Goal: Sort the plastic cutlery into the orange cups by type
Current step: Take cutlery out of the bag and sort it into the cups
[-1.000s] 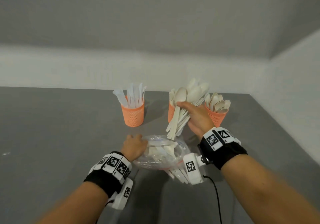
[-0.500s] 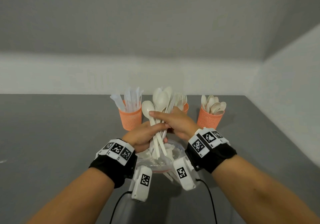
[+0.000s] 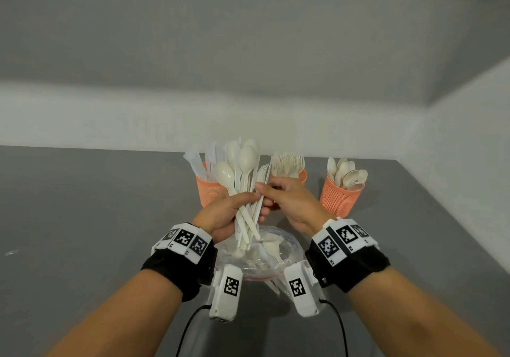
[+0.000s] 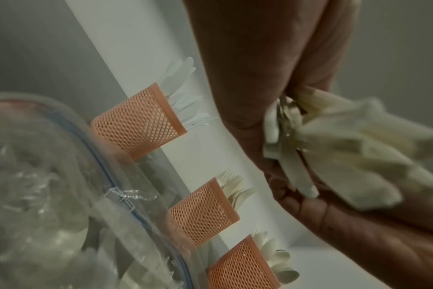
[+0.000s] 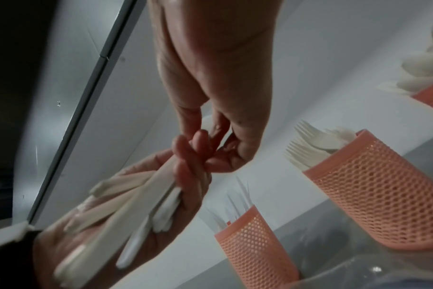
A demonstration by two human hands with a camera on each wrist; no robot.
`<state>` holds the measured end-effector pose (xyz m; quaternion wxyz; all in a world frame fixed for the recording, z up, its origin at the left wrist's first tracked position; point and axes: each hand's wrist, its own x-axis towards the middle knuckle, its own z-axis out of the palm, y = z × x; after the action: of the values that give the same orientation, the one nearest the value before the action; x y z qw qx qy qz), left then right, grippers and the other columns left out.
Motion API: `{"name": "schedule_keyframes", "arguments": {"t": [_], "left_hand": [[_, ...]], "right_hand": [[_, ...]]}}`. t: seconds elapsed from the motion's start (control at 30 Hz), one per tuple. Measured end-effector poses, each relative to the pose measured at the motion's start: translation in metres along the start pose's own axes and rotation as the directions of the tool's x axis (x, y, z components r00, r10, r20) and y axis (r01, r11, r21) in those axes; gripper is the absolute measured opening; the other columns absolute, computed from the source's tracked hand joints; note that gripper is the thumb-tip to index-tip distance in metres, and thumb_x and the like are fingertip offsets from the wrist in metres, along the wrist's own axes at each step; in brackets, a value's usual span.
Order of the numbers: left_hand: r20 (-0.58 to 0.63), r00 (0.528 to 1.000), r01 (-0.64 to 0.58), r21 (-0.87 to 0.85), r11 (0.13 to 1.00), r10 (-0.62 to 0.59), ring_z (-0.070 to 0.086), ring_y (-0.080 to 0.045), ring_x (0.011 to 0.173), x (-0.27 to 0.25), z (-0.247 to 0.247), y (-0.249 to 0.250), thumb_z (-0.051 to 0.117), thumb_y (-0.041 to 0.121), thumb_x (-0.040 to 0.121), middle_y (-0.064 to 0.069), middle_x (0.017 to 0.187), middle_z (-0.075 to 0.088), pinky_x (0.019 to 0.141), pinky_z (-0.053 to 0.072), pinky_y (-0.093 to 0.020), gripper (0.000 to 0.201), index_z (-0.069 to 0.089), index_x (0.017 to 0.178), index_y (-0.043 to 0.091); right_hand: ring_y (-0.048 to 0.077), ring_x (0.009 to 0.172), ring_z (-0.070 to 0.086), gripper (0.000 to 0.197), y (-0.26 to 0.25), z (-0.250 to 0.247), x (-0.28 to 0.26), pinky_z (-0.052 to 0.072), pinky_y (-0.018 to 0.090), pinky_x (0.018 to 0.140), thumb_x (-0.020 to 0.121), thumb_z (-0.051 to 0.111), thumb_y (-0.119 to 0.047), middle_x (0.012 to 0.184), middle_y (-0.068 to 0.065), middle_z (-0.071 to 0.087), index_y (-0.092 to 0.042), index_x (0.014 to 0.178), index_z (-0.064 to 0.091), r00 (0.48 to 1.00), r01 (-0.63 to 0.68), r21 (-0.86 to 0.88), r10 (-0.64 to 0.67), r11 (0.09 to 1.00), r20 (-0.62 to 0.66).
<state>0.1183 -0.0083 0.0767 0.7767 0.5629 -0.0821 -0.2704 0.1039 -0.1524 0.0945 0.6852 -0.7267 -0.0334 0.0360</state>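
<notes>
A mixed bundle of cutlery (image 3: 242,191) is gripped upright in the left hand (image 3: 223,213) above the bag (image 3: 265,254); one piece is pinched by the right hand's fingers (image 3: 265,188), near the orange cups (image 3: 340,195). Neighbouring pieces could be dragged out and dropped onto the worktop (image 3: 82,218).

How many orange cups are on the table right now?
3. Left cup with knives, middle cup with forks, mostly hidden behind the right hand, right cup with spoons.
</notes>
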Motion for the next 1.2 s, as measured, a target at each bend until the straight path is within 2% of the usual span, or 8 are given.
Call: {"name": "schedule_keyframes", "arguments": {"t": [0.13, 0.3, 0.4, 0.53, 0.7, 0.83, 1.07, 1.2], "left_hand": [[-0.037, 0.999, -0.03, -0.029, 0.999, 0.029, 0.069, -0.013, 0.062, 0.0, 0.0, 0.002, 0.047, 0.003, 0.092, -0.008, 0.072, 0.073, 0.061, 0.058, -0.024, 0.019, 0.065, 0.092, -0.002], [-0.15, 0.987, -0.074, -0.054, 0.996, 0.065, 0.07, -0.016, 0.066, 0.003, -0.003, -0.002, 0.053, -0.004, 0.087, -0.012, 0.079, 0.071, 0.059, 0.058, -0.028, 0.016, 0.061, 0.101, -0.007], [-0.191, 0.979, -0.075, -0.048, 0.996, 0.064, 0.067, -0.012, 0.059, 0.004, -0.001, -0.004, 0.057, -0.005, 0.085, -0.009, 0.075, 0.069, 0.057, 0.058, -0.027, 0.01, 0.06, 0.094, -0.001], [-0.139, 0.987, -0.077, -0.012, 0.997, 0.075, 0.063, -0.018, 0.065, 0.005, 0.002, -0.001, 0.049, -0.013, 0.082, -0.013, 0.076, 0.065, 0.063, 0.054, -0.027, 0.022, 0.062, 0.097, -0.004], [-0.074, 0.993, -0.091, -0.016, 0.996, 0.09, 0.062, -0.029, 0.097, 0.002, 0.004, -0.003, 0.042, -0.017, 0.08, -0.026, 0.111, 0.061, 0.081, 0.055, -0.031, 0.042, 0.056, 0.118, -0.008], [-0.045, 0.994, -0.105, -0.045, 0.993, 0.103, 0.068, -0.02, 0.089, 0.001, 0.008, -0.002, 0.041, -0.016, 0.082, -0.018, 0.108, 0.066, 0.074, 0.058, -0.027, 0.044, 0.057, 0.121, -0.004], [-0.042, 0.996, -0.087, -0.119, 0.989, 0.082, 0.066, -0.025, 0.088, 0.002, 0.003, -0.006, 0.046, 0.001, 0.091, -0.022, 0.104, 0.062, 0.084, 0.055, -0.034, 0.026, 0.058, 0.113, -0.004], [-0.002, 1.0, -0.021, -0.14, 0.99, 0.02, 0.066, -0.015, 0.066, 0.001, 0.006, -0.001, 0.043, 0.004, 0.094, -0.011, 0.082, 0.062, 0.07, 0.057, -0.025, 0.021, 0.063, 0.094, 0.001]], "right_hand": [[0.011, 0.051, 0.055, 0.019, 0.004, 0.003, 0.002, 0.049, 0.017, 0.05, 0.088, 0.063, -0.019, 0.061, 0.004, 0.056, -0.009, 0.072, 0.059, 0.991, 0.018, 0.052, -0.011, 0.999, -0.131], [0.014, 0.057, 0.055, 0.021, -0.003, 0.006, 0.01, 0.049, 0.027, 0.057, 0.1, 0.039, -0.021, 0.068, 0.003, 0.054, -0.011, 0.084, 0.047, 0.94, 0.071, 0.12, -0.026, 0.99, -0.34], [0.013, 0.047, 0.046, 0.02, -0.007, 0.005, 0.01, 0.038, 0.024, 0.046, 0.099, 0.041, -0.022, 0.06, 0.003, 0.047, -0.013, 0.081, 0.045, 0.954, 0.138, -0.047, -0.145, 0.989, -0.261], [0.014, 0.056, 0.059, 0.014, 0.0, 0.014, 0.008, 0.049, 0.02, 0.053, 0.089, 0.058, -0.012, 0.065, 0.0, 0.06, -0.015, 0.076, 0.061, 0.977, 0.125, -0.338, -0.175, 0.933, -0.12], [0.019, 0.07, 0.062, 0.007, 0.006, 0.017, 0.011, 0.056, 0.033, 0.071, 0.081, 0.066, -0.012, 0.073, 0.004, 0.062, -0.008, 0.085, 0.062, 0.964, 0.086, -0.362, -0.169, 0.928, -0.204], [0.018, 0.066, 0.058, 0.02, 0.003, 0.018, 0.009, 0.053, 0.033, 0.071, 0.084, 0.062, -0.013, 0.066, 0.004, 0.058, -0.014, 0.066, 0.055, 0.965, 0.1, -0.429, -0.193, 0.898, -0.18], [0.018, 0.06, 0.047, 0.016, 0.004, 0.017, 0.012, 0.039, 0.027, 0.054, 0.091, 0.045, -0.01, 0.063, 0.006, 0.046, -0.009, 0.075, 0.047, 0.988, -0.036, -0.22, 0.002, 0.975, -0.155], [0.012, 0.049, 0.043, 0.016, 0.006, 0.016, 0.013, 0.036, 0.021, 0.043, 0.096, 0.039, -0.012, 0.059, 0.003, 0.045, -0.01, 0.081, 0.044, 0.977, -0.08, 0.05, 0.088, 0.996, -0.192]]}}
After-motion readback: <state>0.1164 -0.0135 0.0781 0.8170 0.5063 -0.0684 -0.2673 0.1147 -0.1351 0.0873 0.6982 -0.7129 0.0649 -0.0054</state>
